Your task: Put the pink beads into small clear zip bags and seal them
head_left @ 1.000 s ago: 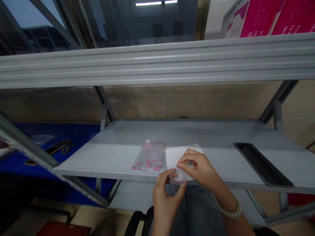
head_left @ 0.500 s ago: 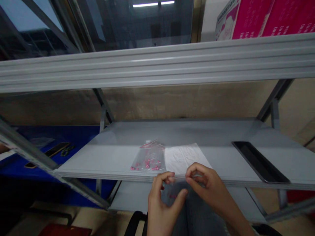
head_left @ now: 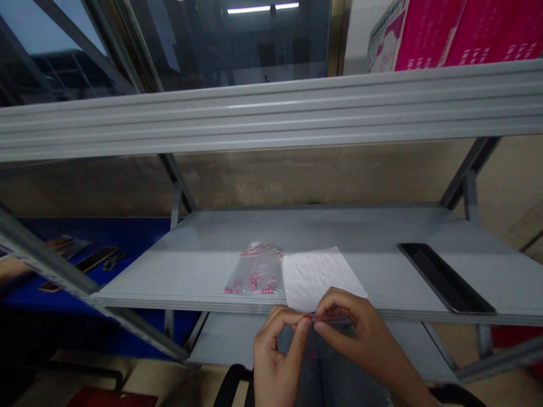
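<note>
My left hand (head_left: 280,347) pinches the top edge of a clear zip bag (head_left: 311,342) between thumb and forefinger, in front of the shelf's front edge. Close to its right, my right hand (head_left: 354,328) grips the same bag edge. A little pink shows low in this bag, which hangs above my lap. On the shelf (head_left: 169,271) lie clear bags with pink beads (head_left: 257,277), their red-lined tops pointing to the back. Beside them on the right is a white cloth or tissue (head_left: 320,274).
A black tablet (head_left: 445,277) lies at the shelf's right. Above runs a thick grey beam (head_left: 271,116), with pink boxes (head_left: 458,37) over it. At left, another person's hand (head_left: 19,268) is over a blue table (head_left: 139,229) with a phone (head_left: 95,258).
My left thumb has closed against the forefinger on the bag's edge, and both hands are nearer each other. At far left, another person's hand has come further into view.
</note>
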Available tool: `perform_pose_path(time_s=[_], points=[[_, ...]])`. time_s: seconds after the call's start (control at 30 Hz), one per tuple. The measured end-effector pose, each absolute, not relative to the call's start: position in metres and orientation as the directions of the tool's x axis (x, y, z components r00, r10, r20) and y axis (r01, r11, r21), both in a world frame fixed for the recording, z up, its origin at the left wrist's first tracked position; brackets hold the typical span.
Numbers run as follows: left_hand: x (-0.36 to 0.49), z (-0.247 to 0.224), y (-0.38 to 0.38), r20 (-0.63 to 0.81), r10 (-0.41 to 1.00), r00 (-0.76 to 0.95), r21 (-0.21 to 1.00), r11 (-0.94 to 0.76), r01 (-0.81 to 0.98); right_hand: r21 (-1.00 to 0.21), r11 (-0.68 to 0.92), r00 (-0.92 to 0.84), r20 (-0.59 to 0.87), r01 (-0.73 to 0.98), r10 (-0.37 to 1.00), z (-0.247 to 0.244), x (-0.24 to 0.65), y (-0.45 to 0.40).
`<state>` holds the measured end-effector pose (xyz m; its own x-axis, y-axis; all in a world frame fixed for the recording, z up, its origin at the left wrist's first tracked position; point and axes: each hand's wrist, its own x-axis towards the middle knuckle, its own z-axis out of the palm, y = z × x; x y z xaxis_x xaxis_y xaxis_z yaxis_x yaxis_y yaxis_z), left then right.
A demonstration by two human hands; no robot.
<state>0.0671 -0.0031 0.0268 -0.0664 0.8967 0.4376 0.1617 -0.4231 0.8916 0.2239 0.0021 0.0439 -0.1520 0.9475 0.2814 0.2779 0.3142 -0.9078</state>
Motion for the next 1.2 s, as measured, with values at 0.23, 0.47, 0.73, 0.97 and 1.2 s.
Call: perform_pose_path(time_s=[0.23, 0.47, 0.73, 0.97, 1.2], points=[[0.068, 0.026, -0.001, 0.46, 0.887, -0.046, 0.878, -0.445, 0.178, -0.879, 0.38, -0.125, 0.359, 0.289, 0.925, 0.044, 0.217, 0.004], [0.067, 0.024, 0.001, 0.44, 0.898, -0.026, 0.889, -0.431, 0.157, -0.879, 0.387, -0.098, 0.375, 0.278, 0.922, 0.043, 0.218, 0.008], [0.055, 0.015, 0.003, 0.365, 0.921, -0.136, 0.927, -0.347, 0.139, -0.97, 0.237, -0.073, 0.233, 0.051, 0.97, 0.032, 0.226, 0.011], [0.055, 0.011, 0.002, 0.252, 0.952, -0.172, 0.968, -0.251, 0.025, -0.985, 0.161, -0.02, 0.162, -0.055, 0.987, 0.033, 0.227, 0.013], [0.055, 0.011, 0.003, 0.262, 0.958, -0.114, 0.965, -0.264, -0.001, -0.978, 0.205, -0.014, 0.205, -0.034, 0.979, 0.03, 0.225, 0.012]])
